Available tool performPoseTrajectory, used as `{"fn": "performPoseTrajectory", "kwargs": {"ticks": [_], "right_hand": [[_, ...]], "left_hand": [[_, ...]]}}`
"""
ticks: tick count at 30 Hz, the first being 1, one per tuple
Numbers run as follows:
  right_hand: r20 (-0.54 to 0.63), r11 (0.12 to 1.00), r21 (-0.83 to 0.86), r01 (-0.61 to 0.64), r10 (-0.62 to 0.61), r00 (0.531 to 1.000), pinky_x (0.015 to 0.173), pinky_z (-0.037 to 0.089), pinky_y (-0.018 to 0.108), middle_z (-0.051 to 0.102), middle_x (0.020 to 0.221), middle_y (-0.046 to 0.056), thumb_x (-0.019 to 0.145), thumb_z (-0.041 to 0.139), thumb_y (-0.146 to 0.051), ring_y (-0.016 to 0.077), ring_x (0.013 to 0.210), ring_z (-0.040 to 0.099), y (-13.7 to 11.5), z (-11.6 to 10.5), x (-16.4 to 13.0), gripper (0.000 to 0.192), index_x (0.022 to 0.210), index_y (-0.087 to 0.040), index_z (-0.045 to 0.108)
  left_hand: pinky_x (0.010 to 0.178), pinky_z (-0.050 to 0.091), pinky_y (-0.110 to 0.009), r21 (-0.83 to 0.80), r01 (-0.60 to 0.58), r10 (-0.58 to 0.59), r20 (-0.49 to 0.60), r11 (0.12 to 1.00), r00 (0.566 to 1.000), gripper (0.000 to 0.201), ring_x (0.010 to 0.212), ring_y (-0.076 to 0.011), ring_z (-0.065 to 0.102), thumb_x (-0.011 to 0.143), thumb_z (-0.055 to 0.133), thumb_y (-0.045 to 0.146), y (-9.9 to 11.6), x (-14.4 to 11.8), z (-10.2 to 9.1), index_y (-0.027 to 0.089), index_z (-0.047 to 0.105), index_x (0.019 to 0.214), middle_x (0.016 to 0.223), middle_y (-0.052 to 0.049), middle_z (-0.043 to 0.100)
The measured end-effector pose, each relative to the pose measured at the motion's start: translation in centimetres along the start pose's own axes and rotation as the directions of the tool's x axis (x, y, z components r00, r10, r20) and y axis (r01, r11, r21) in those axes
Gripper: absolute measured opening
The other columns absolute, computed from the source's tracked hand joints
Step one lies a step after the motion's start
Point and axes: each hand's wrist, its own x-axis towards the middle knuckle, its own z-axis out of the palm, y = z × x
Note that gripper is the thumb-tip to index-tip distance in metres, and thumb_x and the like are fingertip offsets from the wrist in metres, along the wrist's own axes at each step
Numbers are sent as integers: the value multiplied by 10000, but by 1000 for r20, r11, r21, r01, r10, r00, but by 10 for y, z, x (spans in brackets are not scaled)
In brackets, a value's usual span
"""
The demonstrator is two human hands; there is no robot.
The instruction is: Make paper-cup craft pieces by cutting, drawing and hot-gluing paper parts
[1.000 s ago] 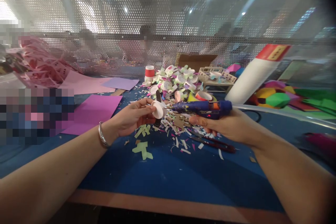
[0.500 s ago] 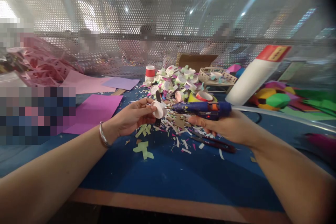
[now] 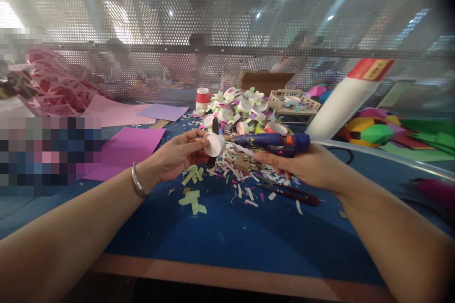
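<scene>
My left hand point(image 3: 179, 155) pinches a small white paper cup point(image 3: 214, 144), held on its side above the blue table point(image 3: 231, 236). A dark strip sticks up and down behind the cup. My right hand point(image 3: 305, 166) grips a blue hot glue gun point(image 3: 273, 142), held level, its nozzle pointing left and almost touching the cup. A silver bracelet point(image 3: 135, 181) circles my left wrist. Paper scraps point(image 3: 241, 175) litter the table below both hands.
A heap of decorated paper cups point(image 3: 238, 109) lies behind the hands, beside a red-banded cup point(image 3: 203, 96) and a small basket point(image 3: 293, 103). A big white glue bottle point(image 3: 346, 99) leans at right. Purple paper sheets point(image 3: 126, 149) lie left, scissors point(image 3: 291, 192) under my right hand. A perforated screen point(image 3: 227, 23) closes the back.
Both hands have risen slightly. The cup has tilted a little and the glue gun nozzle has come closer to it.
</scene>
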Motion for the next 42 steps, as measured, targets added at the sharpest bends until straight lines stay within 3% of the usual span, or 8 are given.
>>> {"fn": "performPoseTrajectory", "kwargs": {"ticks": [4, 8, 13, 20, 26, 32, 42], "right_hand": [[65, 991, 130, -30, 22, 998, 472, 441, 270, 613, 552, 3, 773, 719, -621, 129, 492, 529, 1, -2, 1, 441, 653, -210, 613], [18, 969, 233, -85, 83, 996, 442, 423, 256, 605, 559, 11, 759, 764, -550, 116, 488, 514, 5, -10, 4, 384, 708, -188, 648], [-118, 975, 163, -149, 169, 979, 429, 412, 250, 603, 564, 17, 767, 776, -481, 110, 480, 515, 17, -28, 10, 355, 654, -185, 616], [-156, 959, 139, -248, 268, 951, 428, 416, 247, 597, 545, 11, 753, 803, -384, 100, 454, 502, 35, -39, 20, 278, 693, -168, 640], [-233, 942, 221, -252, 302, 924, 443, 416, 257, 592, 557, 22, 816, 759, -322, 109, 475, 514, 45, -44, 26, 255, 685, -162, 609], [-182, 917, 251, -310, 359, 915, 431, 407, 261, 592, 536, 18, 826, 750, -242, 117, 452, 515, 47, -47, 27, 203, 695, -148, 626], [-185, 898, 377, -226, 312, 932, 660, 586, 246, 697, 801, 68, 873, 677, -125, 133, 655, 665, 55, -47, 35, 35, 889, -130, 646]], "left_hand": [[768, 506, -267, -16, 32, -32, -31, 999, 999, 124, 835, -130, 641, 860, 754, 239, 1, 1, 0, 178, 649, 881, 935, -25, 687], [734, 507, -249, -33, 40, -41, -28, 999, 999, 123, 768, -113, 624, 872, 742, 246, 3, 1, -1, 172, 646, 854, 886, -12, 661], [714, 504, -240, -38, 34, -35, -40, 999, 999, 107, 724, -104, 611, 885, 724, 251, 5, 0, -2, 174, 649, 877, 867, -7, 654], [713, 498, -240, -27, 33, -34, -41, 999, 999, 114, 732, -106, 607, 875, 734, 249, 6, 0, -1, 172, 651, 863, 851, -9, 663], [722, 502, -236, -24, 22, -22, -36, 999, 999, 104, 739, -99, 611, 881, 728, 253, 4, 0, -5, 176, 659, 898, 885, -7, 667], [731, 501, -240, -13, 29, -29, -35, 1000, 999, 107, 758, -107, 625, 874, 739, 263, 3, 1, -4, 186, 667, 893, 882, -5, 674], [732, 501, -247, 8, 34, -34, -23, 999, 999, 114, 751, -114, 630, 873, 738, 268, 5, -2, -3, 185, 659, 874, 874, -10, 686]]}}
